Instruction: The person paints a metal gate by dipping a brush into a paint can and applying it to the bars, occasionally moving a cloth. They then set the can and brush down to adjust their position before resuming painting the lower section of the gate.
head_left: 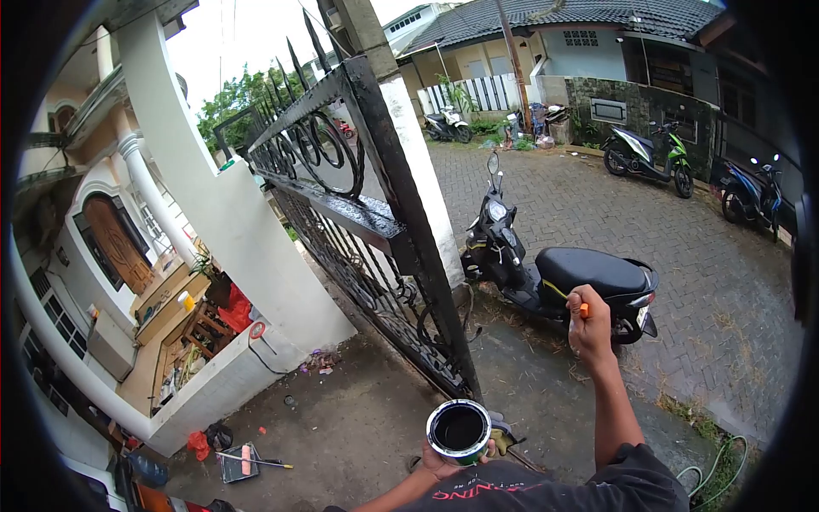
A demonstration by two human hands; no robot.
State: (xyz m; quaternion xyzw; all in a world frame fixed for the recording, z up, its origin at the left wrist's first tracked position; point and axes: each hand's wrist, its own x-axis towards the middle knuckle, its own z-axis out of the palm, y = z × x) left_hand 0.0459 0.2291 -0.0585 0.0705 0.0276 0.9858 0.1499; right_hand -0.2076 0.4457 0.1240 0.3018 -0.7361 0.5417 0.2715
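My left hand (pixel 439 463) is wrapped round an open can of black paint (pixel 458 429) in front of my chest. The can stands nearly upright, with pale smears on its rim. My right hand (pixel 592 331) is raised to the right, closed in a fist on a paintbrush (pixel 584 311). Only the orange handle end shows; the bristles are hidden. Just beyond the can stands a black metal gate (pixel 371 220) with spear tips and scrollwork, glossy and wet-looking on its crossbar. Both hands are apart from the gate.
A black scooter (pixel 593 266) is parked close by, beyond my right hand. On the ground at lower left lie a roller tray (pixel 230 466) and a pink paint roller (pixel 246 459). A white wall (pixel 247 222) flanks the gate. A hose (pixel 721 465) curls at lower right.
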